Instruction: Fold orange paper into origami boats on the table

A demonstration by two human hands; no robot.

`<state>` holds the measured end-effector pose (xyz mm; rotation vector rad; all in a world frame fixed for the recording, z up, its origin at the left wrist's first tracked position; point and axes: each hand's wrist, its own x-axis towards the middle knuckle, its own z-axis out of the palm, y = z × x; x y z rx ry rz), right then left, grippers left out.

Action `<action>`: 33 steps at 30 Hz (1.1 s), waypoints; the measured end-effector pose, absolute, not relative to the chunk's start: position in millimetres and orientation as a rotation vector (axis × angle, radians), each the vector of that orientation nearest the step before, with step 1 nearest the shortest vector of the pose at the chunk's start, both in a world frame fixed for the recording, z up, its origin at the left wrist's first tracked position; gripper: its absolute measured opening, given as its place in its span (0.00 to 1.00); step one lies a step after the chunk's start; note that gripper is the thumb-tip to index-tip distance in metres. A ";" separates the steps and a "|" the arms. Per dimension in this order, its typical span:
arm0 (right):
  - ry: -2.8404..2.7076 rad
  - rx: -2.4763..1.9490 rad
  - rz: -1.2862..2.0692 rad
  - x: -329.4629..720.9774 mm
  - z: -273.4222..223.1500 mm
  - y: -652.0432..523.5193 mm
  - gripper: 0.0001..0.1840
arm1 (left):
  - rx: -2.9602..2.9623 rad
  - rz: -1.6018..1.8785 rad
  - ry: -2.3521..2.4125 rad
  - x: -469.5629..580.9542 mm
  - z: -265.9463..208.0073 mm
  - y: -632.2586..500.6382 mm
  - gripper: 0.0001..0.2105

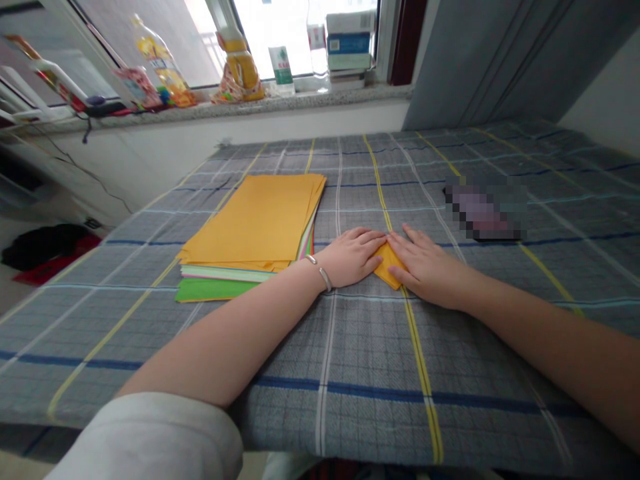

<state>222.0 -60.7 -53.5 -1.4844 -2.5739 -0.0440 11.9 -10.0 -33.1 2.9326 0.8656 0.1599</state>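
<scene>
A small folded piece of orange-yellow paper [388, 268] lies flat on the plaid cloth, partly hidden under both hands. My left hand [354, 256] rests on its left side, palm down with the fingers stretched out; a silver bangle circles that wrist. From the right, my right hand [428, 268] presses on the paper with its fingers extended and its thumb near the lower edge. The fingertips of both hands meet at the paper's top. Just left of my left hand sits a stack of coloured paper [260, 217], orange-yellow on top with green and white sheets beneath.
The plaid cloth [280, 340] covers the wide surface. A blurred-out, phone-like object [483, 212] lies to the right. Along the windowsill [200, 117] stand an orange drink bottle [163, 60], a yellow jug [241, 67] and stacked boxes [350, 43]. A grey curtain [480, 60] hangs behind.
</scene>
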 end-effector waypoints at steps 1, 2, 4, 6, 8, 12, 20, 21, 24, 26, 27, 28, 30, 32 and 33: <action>-2.574 -1.472 -0.032 222.2 -55.2 -60.3 0.40 | 2.932 0.151 0.886 12.6 -33.4 -11.1 0.25; -2.575 -1.461 -0.020 222.6 -56.5 -59.8 0.41 | 2.931 0.142 0.912 13.3 -33.4 -12.6 0.26; -2.577 -1.461 0.007 223.9 -57.8 -58.4 0.42 | 2.920 0.117 0.971 15.1 -32.6 -16.5 0.29; -2.594 -1.469 0.037 225.1 -57.5 -56.9 0.44 | 2.902 0.093 1.020 17.0 -30.5 -20.2 0.32; -2.625 -1.457 0.041 225.8 -55.0 -55.6 0.46 | 2.882 0.068 1.055 18.7 -27.5 -22.7 0.34; -2.687 -1.423 0.001 226.4 -43.5 -55.0 0.48 | 2.855 -0.045 1.073 20.0 -21.2 -23.7 0.36; -2.764 -1.310 -0.079 235.3 -20.2 -58.0 0.39 | 2.899 -0.044 1.066 16.3 -23.2 -25.5 0.32; -2.770 -1.309 -0.062 237.6 -18.7 -57.1 0.36 | 2.899 -0.037 1.067 16.1 -23.7 -25.5 0.32; -2.799 -1.317 -0.018 246.0 -15.9 -53.4 0.30 | 2.893 -0.044 1.068 16.3 -23.6 -25.4 0.32; -2.843 -1.309 -0.016 252.5 -14.7 -51.1 0.27 | 2.892 -0.063 1.066 16.7 -22.8 -25.5 0.32; -2.866 -1.302 -0.017 255.6 -14.2 -50.3 0.25 | 2.891 -0.071 1.066 16.9 -22.4 -25.7 0.32; -2.884 -1.297 -0.014 258.5 -13.7 -49.6 0.24 | 2.889 -0.078 1.067 17.2 -22.0 -25.8 0.32; -2.899 -1.293 -0.004 263.4 -11.8 -48.6 0.22 | 2.879 -0.086 1.068 17.7 -21.1 -25.9 0.32; -2.909 -1.296 0.019 266.7 -8.4 -47.6 0.19 | 2.866 -0.088 1.069 18.2 -20.2 -26.0 0.32; -2.919 -1.295 0.044 267.9 -6.3 -46.9 0.18 | 2.860 -0.087 1.070 18.3 -19.8 -26.0 0.32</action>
